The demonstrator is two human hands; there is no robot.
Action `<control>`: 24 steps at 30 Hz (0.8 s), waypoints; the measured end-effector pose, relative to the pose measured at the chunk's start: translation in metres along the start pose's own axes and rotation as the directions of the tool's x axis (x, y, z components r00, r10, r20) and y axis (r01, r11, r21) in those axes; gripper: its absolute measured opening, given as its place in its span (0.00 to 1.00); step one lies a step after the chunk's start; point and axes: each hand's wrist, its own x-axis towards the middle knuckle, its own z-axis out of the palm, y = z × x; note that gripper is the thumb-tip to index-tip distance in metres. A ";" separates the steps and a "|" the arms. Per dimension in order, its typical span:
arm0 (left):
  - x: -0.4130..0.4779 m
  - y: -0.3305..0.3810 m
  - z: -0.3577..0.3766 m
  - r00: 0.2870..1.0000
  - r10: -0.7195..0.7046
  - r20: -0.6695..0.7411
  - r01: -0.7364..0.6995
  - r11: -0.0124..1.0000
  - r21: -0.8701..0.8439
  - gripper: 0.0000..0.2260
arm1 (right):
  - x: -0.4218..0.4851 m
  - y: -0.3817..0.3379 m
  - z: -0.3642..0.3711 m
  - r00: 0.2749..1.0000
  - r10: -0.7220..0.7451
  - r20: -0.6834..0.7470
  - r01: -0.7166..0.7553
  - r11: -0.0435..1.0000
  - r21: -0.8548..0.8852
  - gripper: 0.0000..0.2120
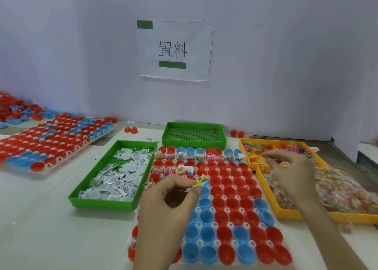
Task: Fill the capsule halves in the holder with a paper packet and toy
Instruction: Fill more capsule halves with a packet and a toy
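A left hand (169, 196) pinches a yellow toy (199, 181) and paper packet (193, 188) over the holder (214, 209), just near of the filled far rows. Both are best dropped squarely into one empty capsule half (227, 181). The right hand (290, 171) hovers over the yellow tray (286, 214), its grip too blurred to tell.

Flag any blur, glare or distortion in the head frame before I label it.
Head view: right hand is motion-smeared, so its grip is unreadable; left hand and the yellow toy it pinches are fairly sharp. Head view: lighting is soft and even, no glare, faint shadow under the green packet tray. Head view: wide-angle bending at the left edge; wall sign is legible.
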 end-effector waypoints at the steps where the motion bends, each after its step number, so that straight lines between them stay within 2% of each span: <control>1: 0.000 0.000 0.001 1.000 -0.003 0.003 0.003 1.000 -0.010 0.09 | -0.001 -0.004 0.001 1.000 -0.015 0.009 0.014 0.999 0.047 0.07; 5: -0.001 0.000 0.005 1.000 -0.014 0.017 0.014 0.999 -0.042 0.11 | -0.010 -0.027 0.010 0.979 0.000 0.202 -0.068 0.942 0.328 0.11; 10: -0.003 0.001 0.007 1.000 -0.018 0.001 0.018 0.998 -0.060 0.12 | -0.025 -0.056 0.015 0.919 -0.060 0.390 -0.191 0.799 0.571 0.13; 17: 0.000 0.000 0.012 0.998 -0.064 -0.027 0.062 0.995 -0.072 0.12 | -0.038 -0.078 0.016 0.779 -0.303 0.549 -0.312 0.572 0.759 0.18; 20: 0.000 -0.002 0.013 0.997 -0.065 -0.050 0.063 0.998 -0.029 0.13 | -0.043 -0.086 0.015 0.734 -0.381 0.562 -0.300 0.561 0.772 0.16; 24: -0.002 -0.002 0.016 0.998 -0.045 -0.032 0.046 0.999 0.029 0.13 | -0.050 -0.094 0.017 0.780 -0.360 0.512 -0.219 0.609 0.762 0.14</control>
